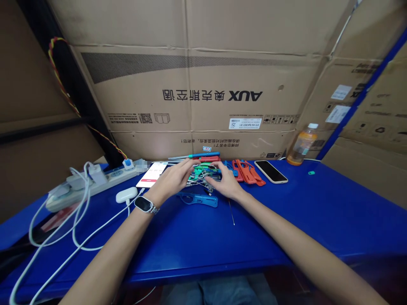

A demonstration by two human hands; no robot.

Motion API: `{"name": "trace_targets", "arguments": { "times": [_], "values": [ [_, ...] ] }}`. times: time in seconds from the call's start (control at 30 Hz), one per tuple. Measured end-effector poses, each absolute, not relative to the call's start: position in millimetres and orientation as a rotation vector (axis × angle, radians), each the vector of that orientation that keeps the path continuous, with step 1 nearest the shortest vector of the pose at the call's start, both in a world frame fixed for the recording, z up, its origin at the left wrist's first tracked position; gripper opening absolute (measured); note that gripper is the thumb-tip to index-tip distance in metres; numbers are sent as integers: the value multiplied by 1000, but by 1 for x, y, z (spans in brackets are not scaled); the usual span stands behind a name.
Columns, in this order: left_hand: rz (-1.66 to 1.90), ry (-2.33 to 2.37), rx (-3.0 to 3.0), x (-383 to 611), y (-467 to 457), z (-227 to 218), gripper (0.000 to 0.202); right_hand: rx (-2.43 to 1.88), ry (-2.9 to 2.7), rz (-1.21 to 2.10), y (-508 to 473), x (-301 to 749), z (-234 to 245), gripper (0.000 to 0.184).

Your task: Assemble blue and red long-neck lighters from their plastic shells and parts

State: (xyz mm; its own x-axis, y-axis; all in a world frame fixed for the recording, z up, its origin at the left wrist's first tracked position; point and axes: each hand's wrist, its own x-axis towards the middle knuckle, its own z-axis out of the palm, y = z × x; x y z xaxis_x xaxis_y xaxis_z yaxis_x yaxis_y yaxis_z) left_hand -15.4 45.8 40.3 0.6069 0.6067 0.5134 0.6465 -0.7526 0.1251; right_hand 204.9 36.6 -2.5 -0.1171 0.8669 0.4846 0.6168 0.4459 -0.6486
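My left hand, with a watch on its wrist, reaches over the left side of a pile of small green, blue and metal parts. Its fingers stretch out, and nothing shows held in them. On the pile's right side, my right hand curves round with thumb and fingers apart. The hands partly hide the pile. A blue plastic handle-shaped piece lies just in front of it. Similar red pieces lie to the right. A thin metal rod lies below my right hand.
Behind the pile lies a blue-handled tool. A lit phone, a white earbud case, and a power strip with cables are left. A dark-screened phone and a bottle are right. Cardboard walls the blue table.
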Motion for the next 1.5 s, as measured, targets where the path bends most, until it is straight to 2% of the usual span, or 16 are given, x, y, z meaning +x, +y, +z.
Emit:
{"name": "trace_targets", "arguments": {
  "times": [0.1,0.17,0.33,0.43,0.5,0.63,0.7,0.77,0.83,0.9,1.03,1.1,1.33,1.5],
  "values": [
    [-866,-1058,-2720,-16,44,42,33,-1158,-1783,485,38,201,-3,19],
    [-883,-1048,-2700,-16,42,45,31,-1083,-1722,585,38,200,-3,19],
    [-989,-1064,-2666,-14,37,51,28,-1031,-1686,742,33,195,-4,55],
    [-1047,-1064,-2682,-12,35,53,29,-1050,-1651,815,32,190,-5,61],
    [-1084,-1056,-2683,-13,34,54,31,-1035,-1616,886,33,188,-5,56],
    [-1100,-1085,-2683,-16,34,54,29,-978,-1700,821,32,192,1,29],
    [-1098,-1121,-2690,-17,34,54,27,-1001,-1755,710,29,192,3,30],
    [-1113,-1142,-2694,-17,34,53,26,-1052,-1766,629,26,189,4,39],
    [-1127,-1142,-2706,-16,34,53,25,-1076,-1788,631,23,183,5,34],
    [-1125,-1139,-2726,-16,34,54,24,-1047,-1808,739,22,179,6,24],
    [-1070,-1196,-2718,-21,31,55,24,-939,-1677,1063,21,184,9,25],
    [-1023,-1214,-2714,-24,29,56,24,-940,-1657,1116,19,192,10,27],
    [-954,-1208,-2818,-27,30,49,19,-1148,-1813,670,10,204,9,34],
    [-1061,-1224,-2969,-26,31,47,22,-1226,-1857,513,11,203,11,17]
  ]
}}
